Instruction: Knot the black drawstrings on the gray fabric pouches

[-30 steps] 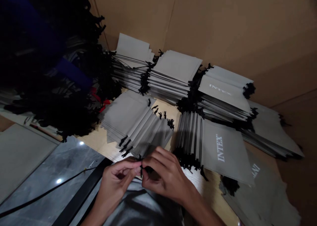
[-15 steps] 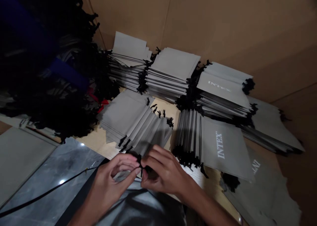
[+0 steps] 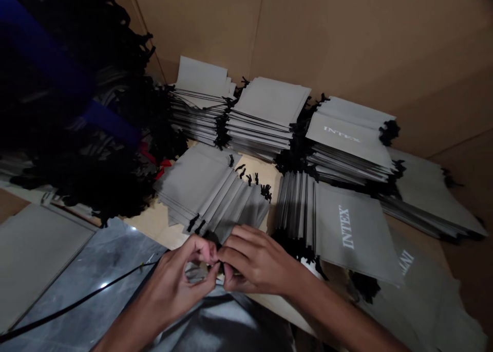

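My left hand (image 3: 185, 275) and my right hand (image 3: 256, 262) meet fingertip to fingertip at the lower middle, both pinching a short black drawcord (image 3: 221, 267). Most of the cord is hidden by the fingers. Just beyond the hands lies a fanned row of grey drawstring bags (image 3: 204, 180) with knotted black cord ends along its sides. To the right of my right hand, more grey bags (image 3: 296, 205) lean on edge against a bag printed INTEX (image 3: 354, 234). Grey fabric (image 3: 223, 321) spreads below my wrists.
Several stacks of grey bags (image 3: 269, 100) stand along the brown cardboard wall (image 3: 346, 38). A large dark heap of black cords (image 3: 115, 172) rises at the left, with a blue strap (image 3: 111, 123) across it. A black cable (image 3: 77, 303) crosses the shiny grey surface (image 3: 88, 270).
My left fingers have curled in more tightly at the cord, and the hands stay together. The whole view has shifted slightly; the bags and stacks look otherwise the same.
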`<state>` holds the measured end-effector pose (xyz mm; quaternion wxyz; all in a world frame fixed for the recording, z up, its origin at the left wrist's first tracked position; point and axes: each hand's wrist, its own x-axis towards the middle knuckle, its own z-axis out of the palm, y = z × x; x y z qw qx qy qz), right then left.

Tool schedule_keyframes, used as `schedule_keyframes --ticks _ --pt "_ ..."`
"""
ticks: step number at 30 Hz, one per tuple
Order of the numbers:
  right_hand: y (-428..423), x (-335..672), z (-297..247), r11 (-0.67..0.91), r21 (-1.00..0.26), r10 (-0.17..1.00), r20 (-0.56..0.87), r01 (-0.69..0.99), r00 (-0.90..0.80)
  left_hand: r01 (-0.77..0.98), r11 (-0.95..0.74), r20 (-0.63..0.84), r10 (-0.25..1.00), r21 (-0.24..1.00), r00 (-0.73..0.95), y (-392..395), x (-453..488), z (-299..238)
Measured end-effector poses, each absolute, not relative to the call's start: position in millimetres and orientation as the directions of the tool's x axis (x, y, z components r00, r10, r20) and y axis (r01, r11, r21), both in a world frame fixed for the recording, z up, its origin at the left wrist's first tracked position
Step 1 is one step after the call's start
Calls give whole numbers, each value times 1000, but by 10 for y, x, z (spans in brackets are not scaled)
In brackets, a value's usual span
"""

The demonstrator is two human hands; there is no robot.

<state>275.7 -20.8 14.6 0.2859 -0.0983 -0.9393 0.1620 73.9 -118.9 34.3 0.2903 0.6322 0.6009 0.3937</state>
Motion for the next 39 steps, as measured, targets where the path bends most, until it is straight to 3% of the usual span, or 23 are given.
schedule_keyframes --ticks 6,16,22,29,34,39 --pt "-199 2731 127 940 -323 268 511 107 -816 669 -136 163 986 731 22 -1176 771 353" --pt "-231 2687 111 931 -326 327 551 163 -767 658 -147 187 982 738 9 -1150 786 287" --pt "-250 2641 101 932 -322 333 585 165 -740 496 -11 29 999 868 -28 -1115 714 241" --pt "-284 2591 79 932 -303 349 608 197 -713 145 240 -234 971 960 -54 -1125 681 221" --pt "-299 2555 40 935 -291 345 601 204 -721 91 285 -279 957 954 -73 -1121 674 143" --pt "-181 2654 111 956 -270 277 706 114 -652 91 284 -269 951 954 -150 -1134 495 109"
